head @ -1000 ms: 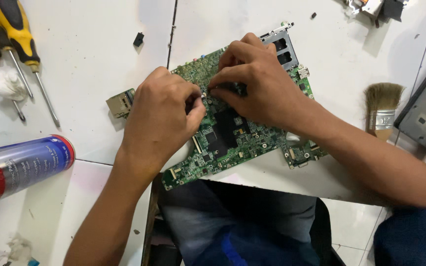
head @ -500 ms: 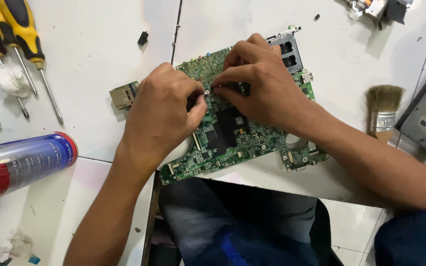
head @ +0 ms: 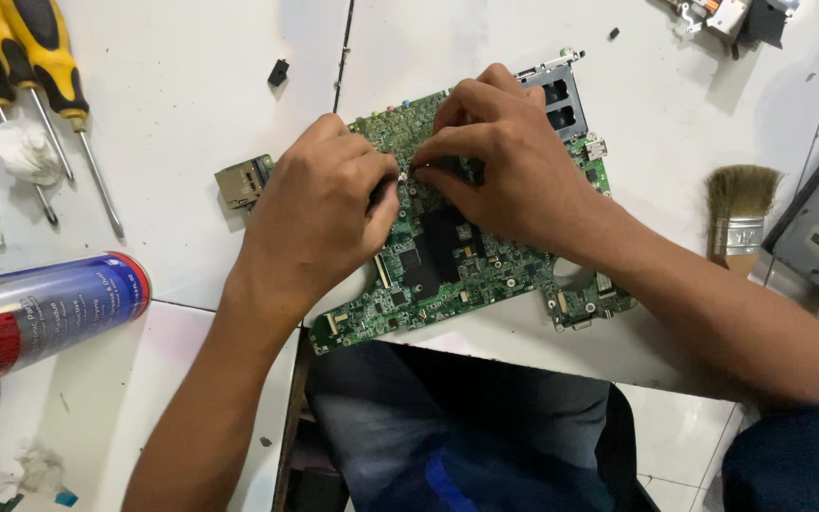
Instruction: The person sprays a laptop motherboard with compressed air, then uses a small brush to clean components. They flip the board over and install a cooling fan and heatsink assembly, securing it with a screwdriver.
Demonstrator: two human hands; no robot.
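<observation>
Head view — both hands (head: 409, 204) pinch circuit board (head: 447, 261).

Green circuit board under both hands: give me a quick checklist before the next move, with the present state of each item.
1. Green circuit board flat on white table: ok.
2. Left hand on board: ok.
3. Right hand fingertips at the same spot mid-board: ok.
4. What the fingertips pinch: cannot tell, hidden.
5. Board's near edge supported: not ok, overhangs table edge.
6. Screwdrivers and brush lie apart from hands: ok.
</observation>
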